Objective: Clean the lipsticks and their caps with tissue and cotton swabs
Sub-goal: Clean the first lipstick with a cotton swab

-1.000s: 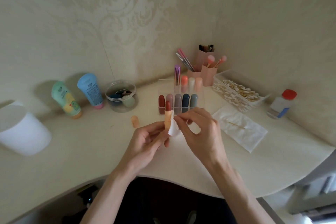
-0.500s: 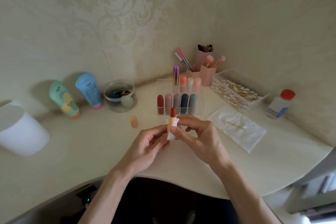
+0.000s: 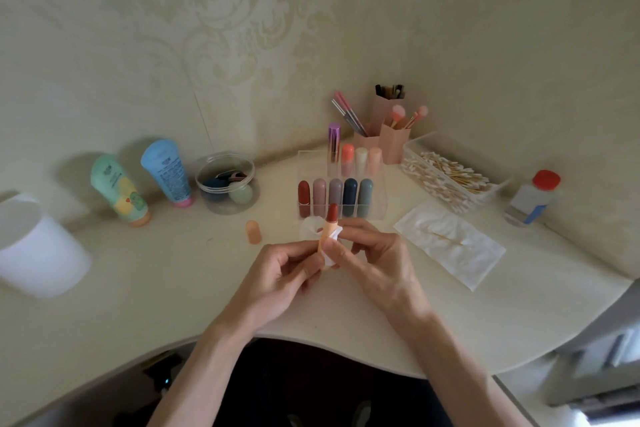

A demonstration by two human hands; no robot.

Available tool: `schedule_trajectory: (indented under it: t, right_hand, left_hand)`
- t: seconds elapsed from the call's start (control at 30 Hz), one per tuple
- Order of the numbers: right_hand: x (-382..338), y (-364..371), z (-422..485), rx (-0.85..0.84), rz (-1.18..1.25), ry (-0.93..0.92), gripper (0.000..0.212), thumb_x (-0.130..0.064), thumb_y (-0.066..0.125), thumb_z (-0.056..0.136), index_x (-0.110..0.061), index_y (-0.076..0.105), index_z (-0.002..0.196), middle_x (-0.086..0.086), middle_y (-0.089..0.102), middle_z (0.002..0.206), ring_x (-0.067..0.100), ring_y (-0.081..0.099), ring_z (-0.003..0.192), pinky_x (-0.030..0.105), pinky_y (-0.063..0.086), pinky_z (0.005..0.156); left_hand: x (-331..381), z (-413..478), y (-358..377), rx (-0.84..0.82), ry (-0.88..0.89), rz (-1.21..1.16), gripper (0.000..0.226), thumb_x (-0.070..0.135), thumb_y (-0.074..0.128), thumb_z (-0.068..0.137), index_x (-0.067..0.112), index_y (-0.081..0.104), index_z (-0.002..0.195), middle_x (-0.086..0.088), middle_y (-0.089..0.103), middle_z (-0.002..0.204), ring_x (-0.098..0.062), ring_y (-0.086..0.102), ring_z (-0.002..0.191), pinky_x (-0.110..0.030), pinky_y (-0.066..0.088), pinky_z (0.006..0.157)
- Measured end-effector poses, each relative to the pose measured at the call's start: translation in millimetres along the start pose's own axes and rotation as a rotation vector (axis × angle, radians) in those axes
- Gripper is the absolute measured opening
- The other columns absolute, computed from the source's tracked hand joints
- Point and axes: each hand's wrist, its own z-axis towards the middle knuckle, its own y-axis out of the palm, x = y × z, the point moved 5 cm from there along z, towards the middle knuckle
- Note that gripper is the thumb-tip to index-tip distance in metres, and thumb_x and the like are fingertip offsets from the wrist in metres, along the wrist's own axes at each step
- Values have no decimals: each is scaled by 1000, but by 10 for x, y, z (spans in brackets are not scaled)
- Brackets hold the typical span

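I've got L hand (image 3: 277, 276) grip curled round the lipstick (image 3: 329, 224) base, R hand (image 3: 377, 260) grip pinching tissue (image 3: 309, 228) on its tube, just above the surface (image 3: 173, 288), long axis approx upright, red tip up.

I held a brick-red lipstick (image 3: 332, 215) in a peach case, white tissue (image 3: 310, 226) around it. At nine o'clock the cap (image 3: 253, 231) was peach too; beyond, a mint-green tube (image 3: 119, 191) and a blue tube (image 3: 166, 172). The wallpaper (image 3: 242, 28) was cream damask.

Green tube (image 3: 119, 191) and blue tube (image 3: 168, 172) stand cap-down on surface (image 3: 138, 288), left. Clear jar (image 3: 227, 184) just beside them; red-capped bottle (image 3: 531, 199) far right.
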Motion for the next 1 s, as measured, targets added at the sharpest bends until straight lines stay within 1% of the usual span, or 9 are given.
schedule_trajectory:
  t: [0.07,0.17,0.3,0.43,0.63,0.77,0.87,0.93,1.0]
  right_hand:
    - [-5,4,-3,6,-4,-10,13,-26,79,92,-16,86,97,1,78,108,7,67,96,21,43,75]
    - [-11,0,-7,11,-10,-4,13,-26,80,92,-16,86,96,0,78,105,4,64,89,19,40,72]
    - [-9,0,-15,20,-13,-2,11,-27,79,93,-18,85,98,-2,78,105,4,63,86,27,41,74]
    - [-9,-58,-20,113,36,31,10,-27,80,92,-19,84,97,-7,80,104,1,58,73,34,40,75]
    - [-20,-76,-50,144,61,51,8,-25,82,91,-18,84,94,-6,80,102,1,53,66,34,38,73]
    - [-40,-91,-58,153,66,61,9,-25,83,89,-17,84,92,-5,80,101,1,53,66,34,37,72]
    - [-51,-75,-48,143,55,66,9,-24,82,90,-17,84,94,-5,80,101,1,56,68,35,38,73]
    - [-41,-71,-44,122,70,77,10,-27,82,91,-18,84,94,-3,80,101,5,60,73,43,43,75]
    - [-27,-65,-37,91,92,74,15,-34,81,92,-19,83,95,0,80,102,28,69,86,57,49,81]
  left_hand:
    - [0,-1,-4,79,-22,-29,20,28,71,87,28,84,103,-1,67,69,-16,50,65,-22,44,61]
    - [15,0,-24,184,-26,-5,23,28,83,76,21,84,97,-5,80,86,-17,60,71,-22,49,66]
    - [62,-3,-11,227,6,10,30,24,89,66,12,81,92,-4,80,84,-16,69,73,-20,55,71]
    - [127,-47,-15,286,13,68,44,26,93,58,15,77,98,2,80,90,-18,76,76,-22,59,73]
    - [169,-48,78,344,45,167,33,21,96,64,20,76,89,6,77,80,-14,72,69,-22,56,69]
    - [181,-85,79,411,126,286,31,39,92,64,24,71,82,8,72,73,-17,70,68,-23,56,70]
    - [174,-103,72,434,143,307,31,40,91,64,24,70,81,9,72,73,-16,70,68,-22,57,70]
    - [150,-85,62,389,81,213,24,29,92,68,25,72,80,5,74,71,-14,71,66,-23,57,69]
    - [130,-64,41,319,45,129,20,12,90,74,23,75,81,-3,74,66,-15,69,61,-22,55,68]
